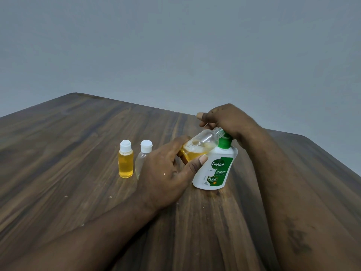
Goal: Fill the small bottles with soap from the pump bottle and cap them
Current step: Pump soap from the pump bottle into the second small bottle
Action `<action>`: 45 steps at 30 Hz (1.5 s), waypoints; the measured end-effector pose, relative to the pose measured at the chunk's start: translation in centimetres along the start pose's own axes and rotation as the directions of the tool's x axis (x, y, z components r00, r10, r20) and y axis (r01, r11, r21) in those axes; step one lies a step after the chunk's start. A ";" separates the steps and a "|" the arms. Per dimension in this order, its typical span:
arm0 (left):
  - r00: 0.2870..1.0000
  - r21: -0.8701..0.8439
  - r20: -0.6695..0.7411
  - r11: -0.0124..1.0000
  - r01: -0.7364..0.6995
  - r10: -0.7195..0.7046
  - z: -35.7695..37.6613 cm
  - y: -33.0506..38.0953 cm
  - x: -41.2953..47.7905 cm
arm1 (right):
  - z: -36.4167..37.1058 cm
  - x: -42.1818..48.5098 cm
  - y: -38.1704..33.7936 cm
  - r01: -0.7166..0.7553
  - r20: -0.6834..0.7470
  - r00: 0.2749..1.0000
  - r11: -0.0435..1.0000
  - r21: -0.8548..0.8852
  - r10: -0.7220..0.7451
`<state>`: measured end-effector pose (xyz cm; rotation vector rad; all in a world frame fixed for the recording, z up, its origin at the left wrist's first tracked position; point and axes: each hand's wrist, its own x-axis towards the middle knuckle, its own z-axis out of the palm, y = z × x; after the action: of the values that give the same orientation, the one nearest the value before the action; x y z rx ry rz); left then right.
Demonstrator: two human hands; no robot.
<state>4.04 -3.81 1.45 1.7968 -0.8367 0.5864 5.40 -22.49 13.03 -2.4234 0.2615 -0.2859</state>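
A white pump bottle (214, 169) with a green pump head and green label stands on the wooden table (78, 143). My right hand (228, 120) covers and grips its pump head from above. My left hand (166, 171) holds a small clear bottle (201, 143), uncapped and tilted, its open neck against the pump nozzle. Orange soap with foam fills its lower part. To the left stand two capped small bottles: one full of orange soap (126, 159), one clear (143, 155), partly hidden behind my left hand.
The table's far edge runs diagonally behind the bottles, and its right corner lies behind my right forearm. A plain grey wall rises beyond. A few pale specks (65, 196) lie on the wood near my left forearm.
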 end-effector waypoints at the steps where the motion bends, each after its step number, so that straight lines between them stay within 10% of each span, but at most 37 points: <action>1: 1.000 0.002 0.000 1.000 -0.001 0.001 0.0 0.0 0.0 | -0.1 0.0 0.0 0.002 -0.025 1.000 1.000 0.025 -0.001; 11: 1.000 -0.013 -0.013 1.000 -0.010 0.010 0.1 0.1 0.2 | -0.6 -0.7 -1.0 0.167 -0.384 0.915 0.982 0.088 -0.121; 20: 1.000 -0.006 0.006 1.000 -0.014 0.014 -0.1 -0.1 0.1 | 0.3 0.1 0.3 0.012 -0.033 0.999 0.998 0.061 -0.010; 31: 0.999 -0.016 -0.021 0.999 -0.033 0.032 0.0 0.2 0.3 | -0.4 -0.7 -0.9 0.144 -0.276 0.953 0.988 0.051 -0.125; 38: 1.000 0.003 -0.003 1.000 -0.030 0.030 -0.1 0.2 0.2 | 0.1 -0.3 0.0 -0.018 -0.006 1.000 0.998 0.058 0.018; 45: 1.000 -0.029 0.016 0.999 -0.022 0.022 0.1 -0.1 0.1 | 0.1 -0.1 -0.2 0.014 -0.026 1.000 1.000 0.005 -0.014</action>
<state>4.15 -3.94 1.41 1.7701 -0.8729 0.5722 5.33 -22.29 13.09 -2.4182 0.2551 -0.3237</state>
